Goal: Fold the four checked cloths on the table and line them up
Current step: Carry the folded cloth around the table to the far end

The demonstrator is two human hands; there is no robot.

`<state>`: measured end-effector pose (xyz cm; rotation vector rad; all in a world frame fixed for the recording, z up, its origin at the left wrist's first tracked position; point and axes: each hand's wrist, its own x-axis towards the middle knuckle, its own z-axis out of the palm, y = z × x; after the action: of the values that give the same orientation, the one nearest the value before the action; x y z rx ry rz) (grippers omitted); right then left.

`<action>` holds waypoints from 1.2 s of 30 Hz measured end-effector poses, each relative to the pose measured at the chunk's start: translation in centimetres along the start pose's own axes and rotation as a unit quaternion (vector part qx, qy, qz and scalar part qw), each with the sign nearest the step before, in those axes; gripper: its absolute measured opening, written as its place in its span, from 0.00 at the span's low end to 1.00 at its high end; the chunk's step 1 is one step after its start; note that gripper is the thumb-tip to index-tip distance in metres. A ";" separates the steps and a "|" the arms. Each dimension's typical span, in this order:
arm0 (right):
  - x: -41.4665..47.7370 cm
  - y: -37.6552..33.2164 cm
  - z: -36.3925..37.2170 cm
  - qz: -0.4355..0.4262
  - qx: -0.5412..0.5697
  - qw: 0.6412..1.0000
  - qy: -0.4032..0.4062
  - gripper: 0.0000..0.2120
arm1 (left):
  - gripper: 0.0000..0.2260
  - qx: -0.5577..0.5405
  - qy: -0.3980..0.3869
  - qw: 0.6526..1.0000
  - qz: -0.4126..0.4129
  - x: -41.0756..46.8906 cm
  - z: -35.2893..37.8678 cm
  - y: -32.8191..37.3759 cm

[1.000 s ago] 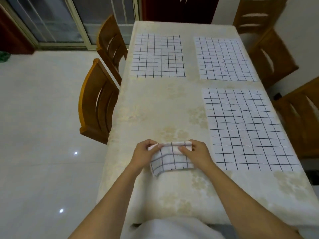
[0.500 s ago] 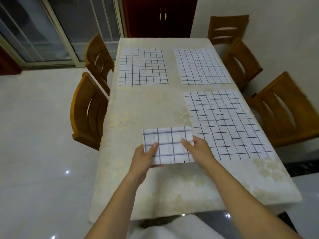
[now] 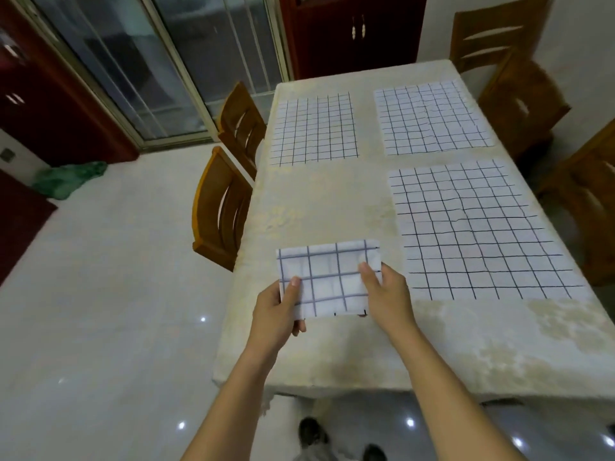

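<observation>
A folded white checked cloth (image 3: 327,277) is held above the table's near left part. My left hand (image 3: 278,311) grips its lower left corner, thumb on top. At its right edge, my right hand (image 3: 386,294) pinches the cloth with the thumb on top. Three more checked cloths lie spread flat on the table (image 3: 332,201): one at the far left (image 3: 314,128), one at the far right (image 3: 431,116), and a larger-looking one on the near right (image 3: 479,231).
Two wooden chairs (image 3: 223,207) stand along the table's left side and several more (image 3: 522,101) on the right and far end. Glass sliding doors and a dark red cabinet (image 3: 352,31) are behind. My feet show below the table's near edge.
The folded cloth has been lifted off the table and is now held flat in both hands. The view has pulled back from the table.
</observation>
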<state>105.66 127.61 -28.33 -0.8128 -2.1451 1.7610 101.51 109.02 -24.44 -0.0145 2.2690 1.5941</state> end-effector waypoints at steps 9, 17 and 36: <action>-3.2 -4.0 1.7 -0.043 0.012 0.999 -0.006 0.23 | 0.14 -0.014 0.057 0.998 0.037 -2.7 -3.9 1.7; -7.7 -7.1 7.8 -0.092 -0.025 0.995 -0.023 0.18 | 0.15 0.011 0.090 0.994 0.065 -4.7 -11.5 -0.7; -18.6 -11.7 34.6 -0.065 -0.019 0.996 -0.052 0.14 | 0.15 -0.087 0.068 0.993 0.041 -3.9 -39.4 -9.8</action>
<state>99.72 87.46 -22.56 -0.5873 -2.2492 1.7366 95.85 68.79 -20.60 -0.0779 2.2491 1.8837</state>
